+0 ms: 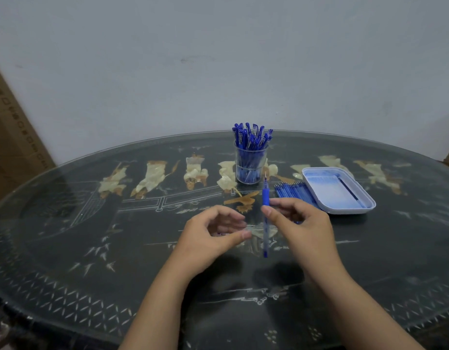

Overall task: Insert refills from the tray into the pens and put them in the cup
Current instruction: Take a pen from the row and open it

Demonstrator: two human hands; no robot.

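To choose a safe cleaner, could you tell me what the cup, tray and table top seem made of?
The cup looks like clear glossy plastic or glass: the pens show through its wall. The tray seems smooth white plastic, with rounded moulded corners. The table top appears dark and inlaid under a glass sheet, judging by its transparent rim.

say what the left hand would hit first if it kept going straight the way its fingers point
Probably the blue pen with a clear barrel pinched in the right hand: the left hand points its fingers rightward at its lower part. Depth is unclear, so it might just miss.
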